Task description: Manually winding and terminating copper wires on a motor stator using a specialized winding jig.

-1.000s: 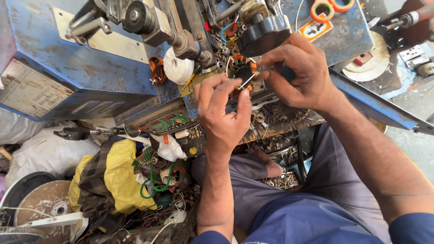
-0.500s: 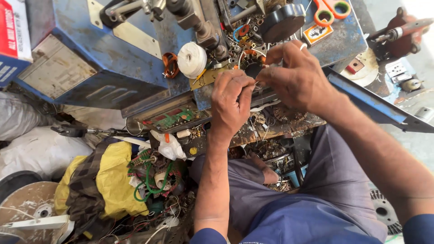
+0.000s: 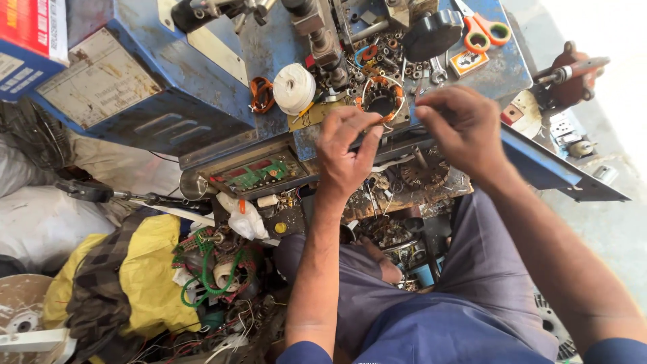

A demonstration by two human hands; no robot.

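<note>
My left hand pinches the lower rim of a round motor stator with orange copper windings that rests on the blue machine's deck. My right hand hovers just right of the stator, fingers curled and pinched together; a thin white wire seems to run from the stator toward it, though I cannot tell if the fingers grip it. A white spool of thread stands to the left of the stator. A black round knob sits behind it.
Orange-handled scissors lie at the deck's back right. A circuit board with green parts sits below the deck. A drawer of metal scraps is open over my knees. A yellow cloth and tangled green wire lie on the floor left.
The view has shifted down and closer. My right hand has drawn away to the right of the stator, while my left hand stays on its rim.
</note>
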